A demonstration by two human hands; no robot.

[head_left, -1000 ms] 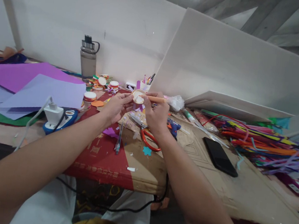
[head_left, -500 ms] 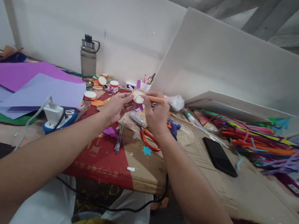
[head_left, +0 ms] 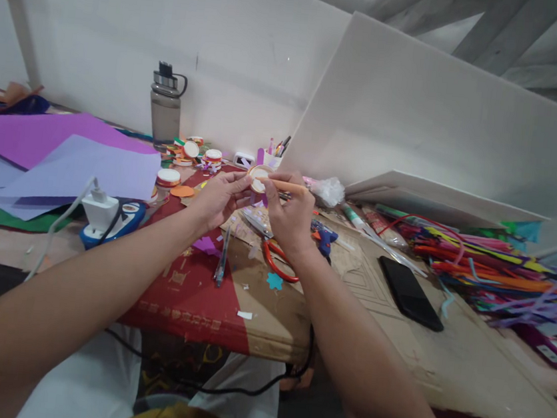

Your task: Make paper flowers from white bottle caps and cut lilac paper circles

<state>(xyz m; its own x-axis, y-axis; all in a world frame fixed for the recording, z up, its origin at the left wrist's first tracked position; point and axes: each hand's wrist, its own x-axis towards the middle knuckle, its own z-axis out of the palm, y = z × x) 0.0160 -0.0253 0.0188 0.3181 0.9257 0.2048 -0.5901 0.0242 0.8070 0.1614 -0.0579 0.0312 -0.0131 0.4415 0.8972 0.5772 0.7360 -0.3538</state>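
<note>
My left hand is closed on the edge of a small round piece, pale inside with a tan rim, held up above the table. A purple paper strip shows just behind it. My right hand pinches a slim orange stick whose left tip lies over the round piece's pale face; I cannot tell whether it touches. Below the hands are red-handled scissors, partly hidden by my right hand, a clear pen and a teal paper flower.
A water bottle stands at the back left, near several round pieces. Purple paper sheets and a blue power strip lie left. To the right are a blue glue gun, a black phone and colourful pipe cleaners.
The orange stick's tip has shifted slightly left across the round piece's face. Both hands keep their grips, and the table's things lie as before.
</note>
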